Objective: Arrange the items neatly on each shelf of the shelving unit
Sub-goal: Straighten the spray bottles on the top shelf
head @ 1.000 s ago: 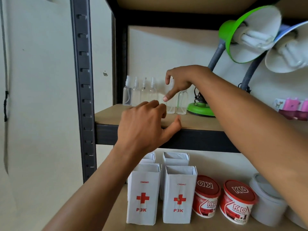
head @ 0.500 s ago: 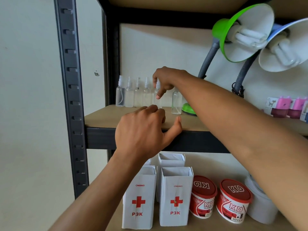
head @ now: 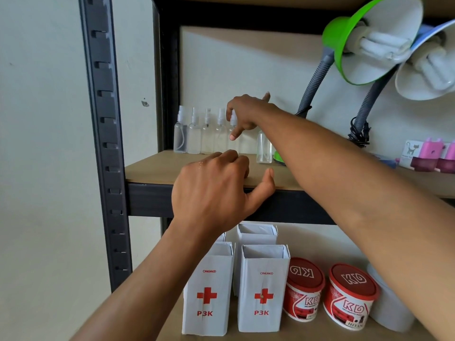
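Observation:
Several clear spray bottles stand in a row at the back left of the middle shelf. My right hand reaches in from the right and pinches the cap of the bottle at the row's right end, which stands against its neighbour. One more clear bottle stands apart, just right of that hand. My left hand rests on the shelf's front edge with fingers loosely curled and thumb spread, holding nothing.
A green desk lamp and a white one lean over the shelf's right side, with pink items at far right. Below stand white P3K boxes, two red KD tubs and a white container. The black upright bounds the left.
My right hand has carried a spray bottle left and set it against the end of the row. The left hand stays on the shelf edge.

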Tool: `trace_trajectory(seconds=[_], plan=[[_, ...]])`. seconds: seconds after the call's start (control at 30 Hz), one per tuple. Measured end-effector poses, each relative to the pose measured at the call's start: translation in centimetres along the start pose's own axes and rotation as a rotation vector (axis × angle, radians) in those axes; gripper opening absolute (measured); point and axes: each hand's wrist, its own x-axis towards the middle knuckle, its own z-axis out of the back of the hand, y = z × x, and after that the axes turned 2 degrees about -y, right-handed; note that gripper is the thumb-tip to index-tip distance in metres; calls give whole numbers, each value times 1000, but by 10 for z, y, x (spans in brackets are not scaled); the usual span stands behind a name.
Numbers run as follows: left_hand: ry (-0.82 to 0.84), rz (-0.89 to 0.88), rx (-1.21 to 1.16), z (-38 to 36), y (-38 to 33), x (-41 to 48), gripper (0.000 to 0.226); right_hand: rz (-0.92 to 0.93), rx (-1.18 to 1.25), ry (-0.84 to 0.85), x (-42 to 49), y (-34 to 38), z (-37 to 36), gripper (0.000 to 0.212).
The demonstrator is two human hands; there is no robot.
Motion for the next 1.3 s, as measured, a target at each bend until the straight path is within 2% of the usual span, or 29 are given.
trace_trajectory(seconds=[0.37,0.57,0.67,0.73,0.9,0.97,1.0,1.07,1.2,1.3], plan=[[-29,0,-3,-1,0,0,54,2,-31,-36,-8,-1,1,90],[-12,10,-4,3,-1,0,55,4,109,-135,-27,-11,15,108],[-5,14,-1,4,-2,0,54,-5,194,-111,-34,-20,24,111],[-2,18,-9,4,-2,0,54,-26,208,-37,-41,-30,32,113],[2,32,-26,5,-4,0,56,-39,256,269,-56,-57,40,97],[1,30,-23,5,-4,0,56,-33,273,346,-59,-60,35,73],[1,29,-23,5,-4,0,56,-26,274,339,-58,-61,33,61],[-3,26,-23,5,-3,-1,55,-16,267,289,-52,-59,29,56],[-11,25,-28,5,-2,0,54,-43,209,213,-31,-53,17,73],[-16,28,-29,3,-1,0,54,-23,183,88,-20,-48,2,80]])
